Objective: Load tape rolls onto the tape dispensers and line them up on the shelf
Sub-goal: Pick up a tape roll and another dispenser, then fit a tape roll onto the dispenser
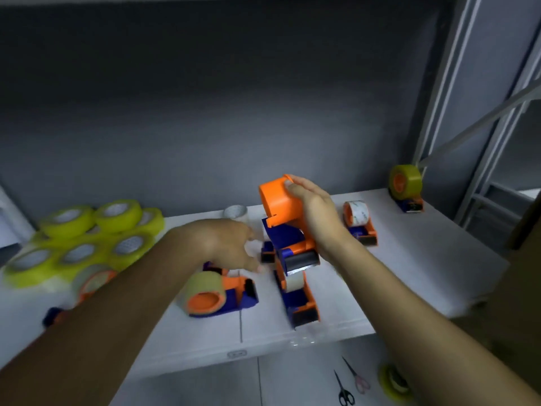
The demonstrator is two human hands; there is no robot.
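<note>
The spare yellow tape rolls [87,238] sit heaped at the shelf's [409,259] left end, within reach. My left hand [231,244] reaches loosely spread toward the clear roll [235,213], touching nothing I can see. My right hand [314,212] grips the empty dispenser [285,224] by its orange hub, raised clear for loading; loaded ones [360,222] stand rightward.

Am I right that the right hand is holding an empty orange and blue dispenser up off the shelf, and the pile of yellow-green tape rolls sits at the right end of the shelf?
Not quite. The head view shows the pile of yellow-green tape rolls at the left end of the shelf, not the right. The rest holds: the right hand grips the empty orange and blue dispenser, raised off the shelf.
</note>
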